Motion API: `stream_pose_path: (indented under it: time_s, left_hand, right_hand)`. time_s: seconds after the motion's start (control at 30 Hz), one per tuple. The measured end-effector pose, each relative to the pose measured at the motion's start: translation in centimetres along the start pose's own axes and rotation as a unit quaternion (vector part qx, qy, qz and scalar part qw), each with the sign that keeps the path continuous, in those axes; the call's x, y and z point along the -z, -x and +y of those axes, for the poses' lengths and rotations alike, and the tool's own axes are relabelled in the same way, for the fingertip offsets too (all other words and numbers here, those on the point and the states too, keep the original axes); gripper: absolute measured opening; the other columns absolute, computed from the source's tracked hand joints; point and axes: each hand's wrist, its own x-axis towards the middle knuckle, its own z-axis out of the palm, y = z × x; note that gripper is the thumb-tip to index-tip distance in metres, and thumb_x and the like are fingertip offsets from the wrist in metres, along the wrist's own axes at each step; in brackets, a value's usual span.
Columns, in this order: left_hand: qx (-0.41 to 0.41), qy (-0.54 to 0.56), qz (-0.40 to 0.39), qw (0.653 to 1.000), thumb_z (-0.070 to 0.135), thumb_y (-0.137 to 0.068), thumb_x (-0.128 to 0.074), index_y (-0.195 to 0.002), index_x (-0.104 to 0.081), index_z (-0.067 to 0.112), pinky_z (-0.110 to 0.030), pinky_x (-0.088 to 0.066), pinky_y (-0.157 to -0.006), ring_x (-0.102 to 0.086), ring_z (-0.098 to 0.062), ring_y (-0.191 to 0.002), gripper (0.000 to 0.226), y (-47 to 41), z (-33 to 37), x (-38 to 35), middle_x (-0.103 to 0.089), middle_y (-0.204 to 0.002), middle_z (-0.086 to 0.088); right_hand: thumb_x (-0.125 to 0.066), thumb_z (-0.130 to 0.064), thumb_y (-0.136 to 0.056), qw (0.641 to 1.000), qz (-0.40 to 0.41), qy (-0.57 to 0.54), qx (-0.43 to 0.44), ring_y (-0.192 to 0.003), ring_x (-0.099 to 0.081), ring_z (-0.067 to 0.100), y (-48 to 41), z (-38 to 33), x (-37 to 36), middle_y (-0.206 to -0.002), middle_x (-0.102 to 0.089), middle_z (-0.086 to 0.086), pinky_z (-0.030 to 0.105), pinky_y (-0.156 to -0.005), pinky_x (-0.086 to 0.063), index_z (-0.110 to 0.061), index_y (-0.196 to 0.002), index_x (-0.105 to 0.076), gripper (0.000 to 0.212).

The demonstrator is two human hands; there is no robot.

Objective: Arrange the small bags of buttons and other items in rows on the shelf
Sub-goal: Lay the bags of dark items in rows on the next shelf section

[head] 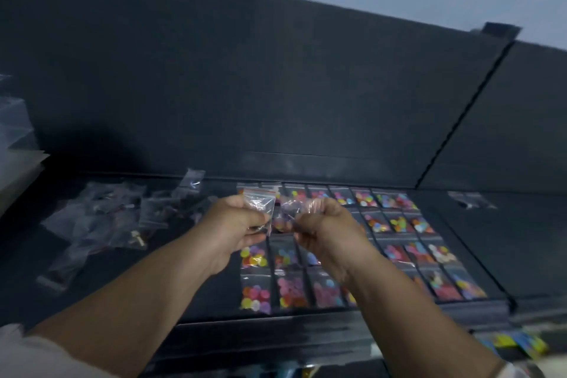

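Observation:
Over the black shelf (475, 255), my left hand (236, 224) grips a small clear zip bag (260, 202) with a red seal strip, held upright. Close beside it my right hand (322, 224) pinches another small clear bag (294, 204), crumpled in the fingers. Below and to the right lie rows of small bags of coloured buttons (395, 224), set side by side in a grid. The hands hide part of the grid's left side.
A loose heap of clear bags (101, 218) with dark items lies on the left of the shelf. One bag (191, 178) leans at the back panel. Another lone bag (469, 199) lies far right. A dark back wall (276, 101) rises behind. Colourful packets (515, 344) sit below the front edge.

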Motion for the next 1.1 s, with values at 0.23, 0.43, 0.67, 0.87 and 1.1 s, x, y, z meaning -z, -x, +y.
stream_pose_path:
  time_s: [0.23, 0.43, 0.67, 0.87, 1.1]
  left_hand:
    - [0.0, -0.027, -0.053, 0.998, -0.004, -0.084, -0.063, -0.08, -0.055, 0.006, -0.026, -0.058, -0.064, -0.065, -0.017, -0.069, 0.014, 3.4, -2.1, -13.4, -0.065, -0.078, -0.009]
    - [-0.015, -0.057, -0.09, 0.994, -0.002, -0.086, -0.061, -0.077, -0.053, 0.008, -0.03, -0.055, -0.067, -0.061, -0.017, -0.066, 0.015, 7.2, -4.4, -25.5, -0.062, -0.074, -0.006]
    - [-0.033, -0.088, -0.115, 0.989, 0.004, -0.083, -0.066, -0.068, -0.049, 0.014, -0.031, -0.052, -0.069, -0.057, -0.019, -0.077, 0.026, 10.3, -7.5, -37.1, -0.061, -0.082, -0.007]
    - [-0.038, -0.108, -0.154, 0.981, 0.007, -0.083, -0.069, -0.071, -0.055, 0.013, -0.026, -0.049, -0.059, -0.063, -0.019, -0.073, 0.019, 11.2, -8.1, -43.7, -0.067, -0.085, -0.008]
    - [-0.031, -0.11, -0.189, 0.975, 0.008, -0.084, -0.068, -0.074, -0.056, 0.014, -0.026, -0.052, -0.061, -0.064, -0.018, -0.074, 0.016, 8.4, -8.8, -49.1, -0.067, -0.083, -0.007]
  right_hand:
    - [-0.057, 0.006, -0.085, 0.998, 0.063, -0.03, -0.003, -0.054, -0.057, 0.011, 5.5, -0.6, 13.0, -0.07, -0.061, 0.006, 0.018, -0.044, -0.044, -0.01, -0.085, -0.056, 0.017]
    - [-0.058, -0.003, -0.088, 0.992, 0.107, -0.069, 0.008, -0.061, -0.06, 0.008, 11.1, -1.2, 25.1, -0.073, -0.066, -0.002, 0.021, -0.058, -0.046, -0.016, -0.084, -0.061, 0.013]
    - [-0.057, -0.005, -0.089, 0.983, 0.138, -0.121, 0.02, -0.057, -0.06, 0.014, 16.3, -1.5, 36.0, -0.069, -0.062, 0.005, 0.029, -0.063, -0.053, -0.014, -0.09, -0.057, 0.009]
    - [-0.056, -0.003, -0.09, 0.979, 0.173, -0.095, 0.043, -0.059, -0.056, 0.013, 18.5, -2.2, 42.2, -0.082, -0.058, 0.011, 0.02, -0.051, -0.048, -0.009, -0.098, -0.058, 0.011]
    - [-0.055, -0.003, -0.091, 0.979, 0.193, -0.054, 0.045, -0.051, -0.054, 0.006, 17.3, -2.9, 47.2, -0.077, -0.057, 0.009, 0.017, -0.048, -0.045, -0.006, -0.098, -0.059, 0.009]
